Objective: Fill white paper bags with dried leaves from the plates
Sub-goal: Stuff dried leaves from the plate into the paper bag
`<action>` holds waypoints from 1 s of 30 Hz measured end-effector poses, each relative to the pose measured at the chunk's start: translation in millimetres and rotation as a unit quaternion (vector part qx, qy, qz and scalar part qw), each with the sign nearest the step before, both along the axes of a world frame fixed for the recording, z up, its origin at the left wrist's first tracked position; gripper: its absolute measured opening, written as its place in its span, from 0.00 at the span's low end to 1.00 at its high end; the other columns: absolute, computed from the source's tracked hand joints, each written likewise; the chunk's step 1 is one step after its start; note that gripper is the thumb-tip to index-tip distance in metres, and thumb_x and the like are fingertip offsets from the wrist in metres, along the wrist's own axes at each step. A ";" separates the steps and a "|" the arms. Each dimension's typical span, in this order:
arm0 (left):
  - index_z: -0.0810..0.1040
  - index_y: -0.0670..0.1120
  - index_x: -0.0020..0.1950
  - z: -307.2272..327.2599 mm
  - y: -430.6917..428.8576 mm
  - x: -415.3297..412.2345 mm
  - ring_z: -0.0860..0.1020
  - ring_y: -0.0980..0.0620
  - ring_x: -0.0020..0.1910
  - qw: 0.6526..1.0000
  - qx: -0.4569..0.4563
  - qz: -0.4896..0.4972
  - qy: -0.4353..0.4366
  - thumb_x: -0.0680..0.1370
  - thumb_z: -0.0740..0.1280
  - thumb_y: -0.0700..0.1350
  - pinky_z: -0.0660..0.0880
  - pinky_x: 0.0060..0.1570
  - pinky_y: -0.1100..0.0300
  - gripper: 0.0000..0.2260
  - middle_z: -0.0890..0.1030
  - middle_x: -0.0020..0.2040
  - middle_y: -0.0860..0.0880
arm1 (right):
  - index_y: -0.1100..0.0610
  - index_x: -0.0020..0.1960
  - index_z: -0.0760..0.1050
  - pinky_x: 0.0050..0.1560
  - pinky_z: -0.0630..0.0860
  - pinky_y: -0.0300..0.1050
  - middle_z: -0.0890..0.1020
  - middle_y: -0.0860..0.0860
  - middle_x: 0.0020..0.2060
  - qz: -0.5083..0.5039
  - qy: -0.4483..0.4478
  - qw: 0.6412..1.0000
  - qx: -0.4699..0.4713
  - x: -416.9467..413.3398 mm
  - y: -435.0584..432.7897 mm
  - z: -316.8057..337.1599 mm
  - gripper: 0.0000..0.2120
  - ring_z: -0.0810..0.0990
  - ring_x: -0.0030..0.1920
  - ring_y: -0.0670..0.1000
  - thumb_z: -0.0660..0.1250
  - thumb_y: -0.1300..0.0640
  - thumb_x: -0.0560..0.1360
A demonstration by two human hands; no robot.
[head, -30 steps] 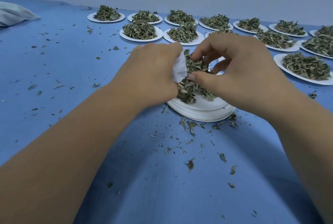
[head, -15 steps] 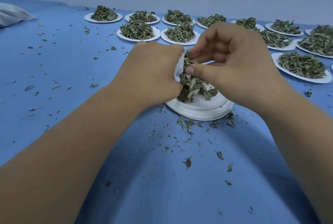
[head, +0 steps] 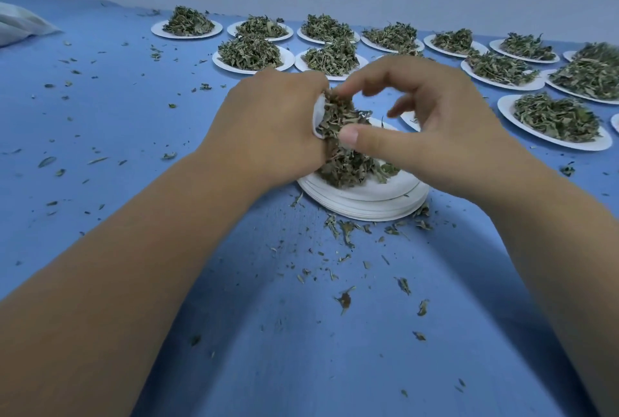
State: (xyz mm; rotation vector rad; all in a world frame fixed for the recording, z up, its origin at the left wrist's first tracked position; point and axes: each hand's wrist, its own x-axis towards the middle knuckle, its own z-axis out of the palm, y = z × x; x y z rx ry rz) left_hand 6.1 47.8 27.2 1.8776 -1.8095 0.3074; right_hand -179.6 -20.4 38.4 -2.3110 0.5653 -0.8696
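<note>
One pale crumpled sack (head: 20, 24) lies at the far upper left of the blue table (head: 100, 108), which is strewn with leaf crumbs. Left of centre, the left hand (head: 268, 128) curls round a white paper bag (head: 317, 115); only the bag's rim shows beside the knuckles. At its mouth bulge dried leaves (head: 338, 118), above a heap on the top of a stack of plates (head: 368, 207). The right hand (head: 445, 138) pinches that clump between forefinger and thumb, its other fingers loosely bent. More heaped plates (head: 506, 108) line the upper edge and the right side.
</note>
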 end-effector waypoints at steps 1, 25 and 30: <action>0.70 0.52 0.42 -0.2 -0.1 0.3 0.72 0.44 0.37 1.000 -0.002 0.010 0.014 0.63 0.64 0.55 0.70 0.33 0.54 0.12 0.72 0.34 0.51 | 0.43 0.60 0.78 0.58 0.74 0.44 0.77 0.35 0.60 -0.001 0.016 0.999 -0.031 -1.5 0.0 0.5 0.19 0.74 0.65 0.40 0.76 0.44 0.71; 0.66 0.53 0.46 -3.8 -1.3 -11.6 0.69 0.44 0.38 1.000 0.001 -0.025 -0.003 0.71 0.68 0.44 0.63 0.35 0.55 0.11 0.66 0.33 0.55 | 0.51 0.40 0.80 0.31 0.63 0.30 0.74 0.41 0.27 -0.051 -0.007 0.999 -0.005 13.4 5.5 -0.9 0.11 0.66 0.26 0.43 0.82 0.57 0.65; 0.76 0.52 0.61 -3.0 0.1 -7.9 0.77 0.43 0.48 0.998 -0.018 -0.045 0.039 0.72 0.70 0.46 0.76 0.44 0.49 0.17 0.81 0.47 0.50 | 0.46 0.45 0.85 0.43 0.81 0.58 0.86 0.55 0.39 0.015 -0.032 0.995 0.095 3.4 3.2 3.2 0.08 0.83 0.38 0.60 0.79 0.57 0.70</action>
